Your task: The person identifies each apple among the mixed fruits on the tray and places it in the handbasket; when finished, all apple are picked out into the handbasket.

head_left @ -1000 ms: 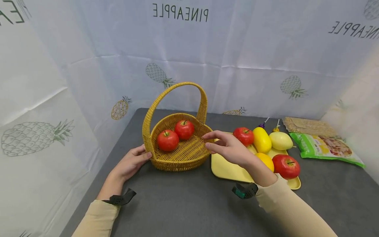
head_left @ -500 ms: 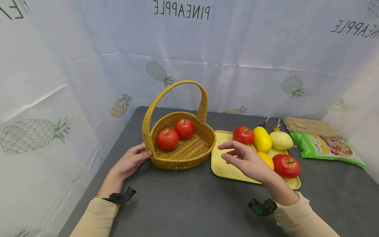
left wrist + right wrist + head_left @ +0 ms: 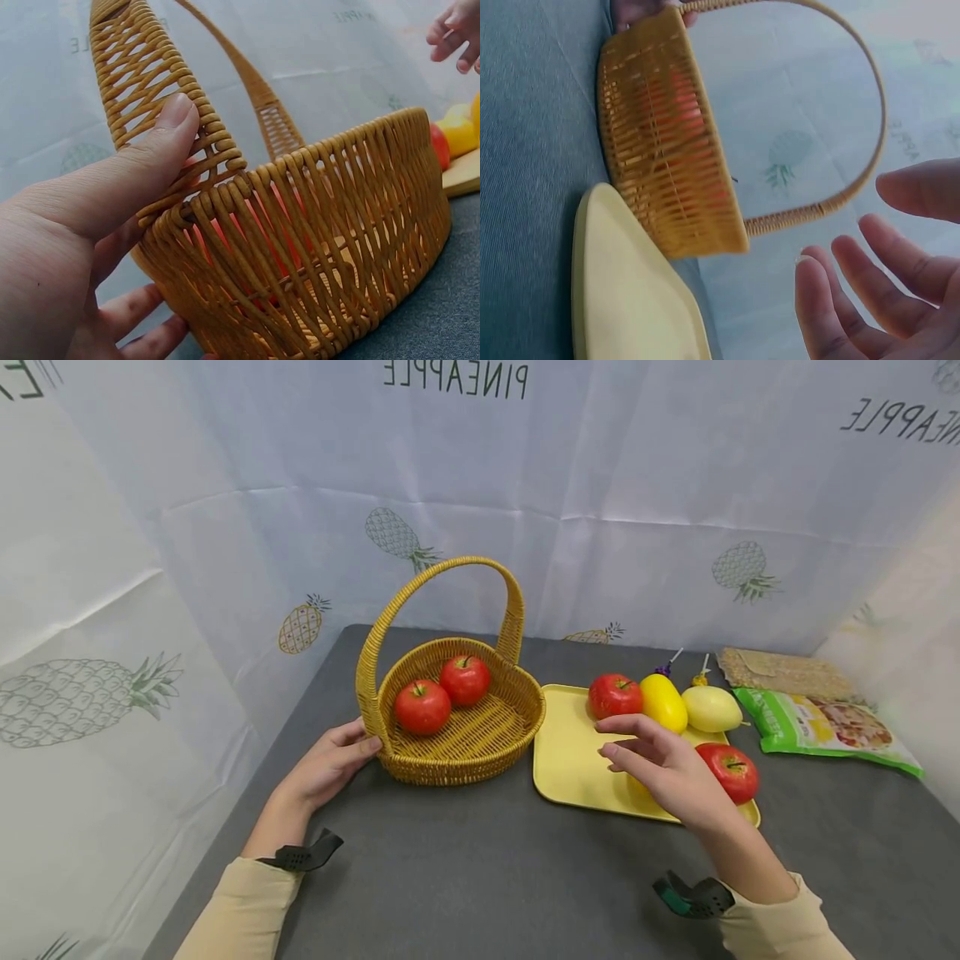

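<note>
left hand (image 3: 327, 766) pinches basket (image 3: 450, 770) at handle base (image 3: 367, 710); right hand (image 3: 678, 777) empty, loosely curved, near tray (image 3: 570, 768) right of basket. best: light left hold, fruit (image 3: 663, 703) approached from above.

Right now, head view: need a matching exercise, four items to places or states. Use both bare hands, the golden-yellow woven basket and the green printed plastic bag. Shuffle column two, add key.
Column one
1. Golden-yellow woven basket
2. Bare left hand
3. Bare right hand
4. Green printed plastic bag

Column two
A. Raised, holding nothing
B. Contains two round red apples
C. Lies right of the pale yellow flat tray
D. Grips the basket near its handle's base

Pairs: 1-B, 2-D, 3-A, 4-C
</note>
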The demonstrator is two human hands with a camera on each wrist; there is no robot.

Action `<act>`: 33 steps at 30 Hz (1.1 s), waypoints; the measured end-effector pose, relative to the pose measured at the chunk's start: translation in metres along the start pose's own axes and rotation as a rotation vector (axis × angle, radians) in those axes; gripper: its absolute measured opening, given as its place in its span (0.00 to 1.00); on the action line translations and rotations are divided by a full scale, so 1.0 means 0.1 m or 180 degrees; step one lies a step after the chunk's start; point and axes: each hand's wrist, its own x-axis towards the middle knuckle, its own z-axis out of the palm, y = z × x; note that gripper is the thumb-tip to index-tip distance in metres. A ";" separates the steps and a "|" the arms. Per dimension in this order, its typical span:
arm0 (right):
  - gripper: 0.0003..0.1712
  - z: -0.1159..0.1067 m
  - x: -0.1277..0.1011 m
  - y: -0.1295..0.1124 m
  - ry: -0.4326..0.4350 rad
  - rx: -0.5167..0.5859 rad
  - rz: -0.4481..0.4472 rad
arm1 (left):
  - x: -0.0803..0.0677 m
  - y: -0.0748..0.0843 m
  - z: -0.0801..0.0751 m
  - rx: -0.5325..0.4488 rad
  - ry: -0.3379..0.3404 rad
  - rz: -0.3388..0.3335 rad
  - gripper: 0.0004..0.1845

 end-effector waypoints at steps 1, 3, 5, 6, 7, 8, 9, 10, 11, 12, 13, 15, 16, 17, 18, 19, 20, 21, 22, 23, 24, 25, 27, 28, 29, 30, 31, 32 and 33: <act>0.22 -0.02 -0.02 0.01 0.0045 -0.0037 0.0027 | 0.01 0.00 0.00 0.0000 -0.0013 0.0001 0.18; 0.22 -0.06 -0.07 0.04 0.0138 -0.0100 0.0063 | 0.01 0.00 0.01 -0.0001 -0.0031 0.0002 0.18; 0.23 -0.09 -0.11 0.08 0.0228 -0.0167 0.0124 | 0.02 0.00 0.02 0.0000 -0.0050 0.0008 0.18; 0.24 -0.11 -0.14 0.09 0.0267 -0.0203 0.0158 | 0.02 0.00 0.02 0.0001 -0.0060 0.0013 0.18; 0.24 -0.12 -0.16 0.10 0.0301 -0.0240 0.0196 | 0.02 0.00 0.03 0.0004 -0.0068 0.0014 0.18; 0.25 -0.13 -0.18 0.12 0.0330 -0.0253 0.0226 | 0.02 0.01 0.03 0.0003 -0.0070 0.0009 0.18; 0.25 -0.14 -0.21 0.13 0.0367 -0.0286 0.0258 | 0.02 0.01 0.04 0.0001 -0.0074 0.0008 0.18; 0.26 -0.16 -0.23 0.15 0.0397 -0.0294 0.0268 | 0.02 0.01 0.04 0.0003 -0.0075 0.0011 0.19; 0.26 -0.17 -0.26 0.17 0.0439 -0.0299 0.0263 | 0.01 0.02 0.04 0.0008 -0.0077 0.0018 0.19; 0.26 -0.19 -0.29 0.18 0.0490 -0.0307 0.0252 | 0.01 0.02 0.04 0.0007 -0.0077 0.0016 0.19; 0.26 -0.21 -0.31 0.20 0.0553 -0.0294 0.0232 | 0.01 0.03 0.05 0.0008 -0.0080 0.0016 0.19; 0.25 -0.24 -0.37 0.24 0.0710 -0.0285 0.0206 | 0.01 0.04 0.05 0.0000 -0.0089 0.0025 0.18; 0.25 -0.26 -0.39 0.26 0.0797 -0.0269 0.0198 | 0.01 0.04 0.05 -0.0007 -0.0100 0.0036 0.18; 0.25 -0.28 -0.41 0.28 0.0889 -0.0261 0.0201 | 0.01 0.04 0.05 -0.0014 -0.0111 0.0049 0.18; 0.24 -0.30 -0.43 0.30 0.0977 -0.0240 0.0217 | 0.01 0.04 0.05 -0.0023 -0.0121 0.0058 0.18; 0.24 -0.33 -0.44 0.32 0.1069 -0.0208 0.0243 | 0.01 0.04 0.05 -0.0033 -0.0136 0.0076 0.18; 0.23 -0.35 -0.45 0.34 0.1160 -0.0190 0.0283 | 0.01 0.04 0.05 -0.0041 -0.0147 0.0090 0.18; 0.23 -0.38 -0.47 0.36 0.1265 -0.0182 0.0322 | 0.00 0.04 0.04 -0.0044 -0.0155 0.0108 0.18; 0.22 -0.40 -0.48 0.38 0.1380 -0.0173 0.0363 | 0.00 0.04 0.04 -0.0052 -0.0163 0.0121 0.18; 0.22 -0.43 -0.49 0.39 0.1500 -0.0164 0.0404 | 0.00 0.04 0.04 -0.0055 -0.0162 0.0128 0.18; 0.21 -0.45 -0.50 0.40 0.1630 -0.0165 0.0450 | 0.00 0.05 0.04 -0.0060 -0.0162 0.0134 0.18; 0.21 -0.47 -0.51 0.41 0.1763 -0.0153 0.0510 | 0.00 0.05 0.04 -0.0063 -0.0163 0.0140 0.18; 0.21 -0.51 -0.54 0.42 0.1990 -0.0218 0.0619 | 0.00 0.05 0.03 -0.0063 -0.0162 0.0144 0.18; 0.21 -0.53 -0.54 0.42 0.2074 -0.0250 0.0675 | 0.00 0.06 0.03 -0.0065 -0.0161 0.0140 0.18; 0.22 -0.55 -0.54 0.43 0.2139 -0.0273 0.0723 | 0.00 0.06 0.03 -0.0063 -0.0161 0.0132 0.18; 0.23 -0.56 -0.55 0.45 0.2193 -0.0313 0.0775 | 0.00 0.06 0.03 -0.0059 -0.0161 0.0125 0.18; 0.23 -0.57 -0.54 0.46 0.2232 -0.0368 0.0822 | 0.00 0.06 0.04 -0.0054 -0.0159 0.0115 0.18; 0.24 -0.58 -0.54 0.49 0.2257 -0.0447 0.0856 | -0.01 0.06 0.04 -0.0052 -0.0154 0.0105 0.19; 0.26 -0.60 -0.54 0.51 0.2277 -0.0483 0.0898 | -0.01 0.06 0.04 -0.0052 -0.0146 0.0094 0.18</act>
